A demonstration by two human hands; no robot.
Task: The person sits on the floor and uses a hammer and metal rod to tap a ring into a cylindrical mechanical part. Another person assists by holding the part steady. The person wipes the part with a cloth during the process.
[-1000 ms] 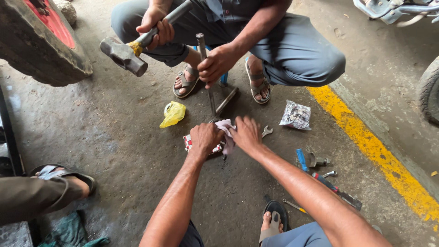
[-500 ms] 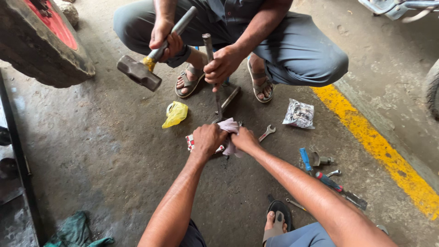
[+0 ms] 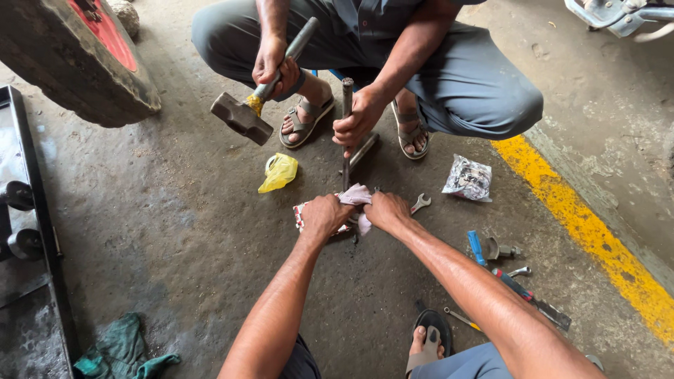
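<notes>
Down on the floor [image 3: 175,231], dead centre, sits the work: a small part wrapped in a pale rag [image 3: 354,196], lying on a red-and-white scrap. The left hand [image 3: 324,216] presses down on it from the nine o'clock side, fingers curled over the rag; the right hand [image 3: 387,210] pins it from three o'clock. Both hands are closed down tight on the bundle, almost touching each other, thumbs inward.

Straight up at twelve o'clock, a co-worker squats in sandals. One of that person's hands [image 3: 358,123] grips a steel punch [image 3: 347,133] standing upright, its tip down at the rag between the wearer's hands. The other [image 3: 276,64] carries a sledgehammer [image 3: 242,116], head raised and off to eleven o'clock, clear of the punch top.

So the step, by my reading, is holding the part steady for a strike. The call now is simple: keep the bundle dead still and fingers clear of the punch tip.

Further out: a yellow bag [image 3: 279,172] at ten o'clock, a spanner [image 3: 420,203] just beside the right hand, a silver packet [image 3: 468,179] at two o'clock, a blue-handled tool [image 3: 477,248] and loose bits at four. A tyre [image 3: 77,63] sits far at ten, a green cloth [image 3: 123,347] at seven, a yellow line [image 3: 597,245] runs along the right.
</notes>
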